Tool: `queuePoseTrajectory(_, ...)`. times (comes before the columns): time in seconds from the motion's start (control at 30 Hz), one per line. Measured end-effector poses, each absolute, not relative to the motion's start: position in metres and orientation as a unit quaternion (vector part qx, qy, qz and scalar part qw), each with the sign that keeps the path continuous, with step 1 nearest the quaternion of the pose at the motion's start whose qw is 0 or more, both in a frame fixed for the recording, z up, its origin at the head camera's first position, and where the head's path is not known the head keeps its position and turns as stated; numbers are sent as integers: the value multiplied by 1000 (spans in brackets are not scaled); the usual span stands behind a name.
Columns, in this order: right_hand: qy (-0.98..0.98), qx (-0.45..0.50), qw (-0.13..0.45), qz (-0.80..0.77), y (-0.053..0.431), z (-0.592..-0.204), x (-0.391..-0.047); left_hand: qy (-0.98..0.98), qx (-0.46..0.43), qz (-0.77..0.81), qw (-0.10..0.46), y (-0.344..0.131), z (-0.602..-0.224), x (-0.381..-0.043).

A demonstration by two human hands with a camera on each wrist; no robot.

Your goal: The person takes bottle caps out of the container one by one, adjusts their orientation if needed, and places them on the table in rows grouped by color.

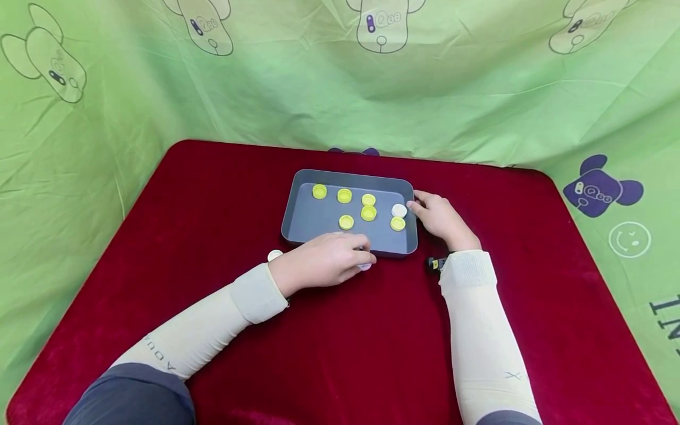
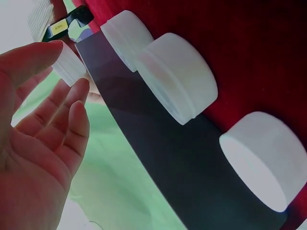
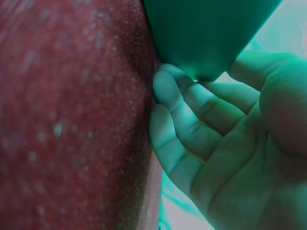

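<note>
In the head view my left hand [image 1: 325, 260] is in front of the near wall of a grey tray [image 1: 313, 219], pinching a white bottle cap [image 2: 70, 66] between thumb and fingers. Three more white caps [image 2: 177, 79] stand along the tray's outer wall in the left wrist view. My right hand [image 1: 441, 218] grips the tray's right end, thumb over the rim and the other fingers outside, low by the cloth. Inside the tray lie several yellow caps [image 1: 344, 196] and one white cap [image 1: 399, 210].
A dark red cloth [image 1: 340, 348] covers the table under the tray. Green printed curtains [image 1: 297, 88] hang behind and at both sides. A small black device [image 1: 434, 264] sits at my right wrist.
</note>
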State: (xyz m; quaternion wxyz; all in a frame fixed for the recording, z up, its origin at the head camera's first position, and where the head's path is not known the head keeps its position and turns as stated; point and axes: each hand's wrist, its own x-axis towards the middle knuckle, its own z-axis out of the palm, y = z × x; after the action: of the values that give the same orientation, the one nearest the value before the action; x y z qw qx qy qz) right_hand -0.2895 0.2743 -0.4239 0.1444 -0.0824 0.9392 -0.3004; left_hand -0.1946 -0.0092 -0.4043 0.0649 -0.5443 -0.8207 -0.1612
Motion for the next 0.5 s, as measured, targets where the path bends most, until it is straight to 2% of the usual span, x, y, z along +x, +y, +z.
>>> queuePoseTrajectory(0.5, 940, -87, 136, -300, 275, -425, -290, -818, -553, -149, 56, -5, -413, -192)
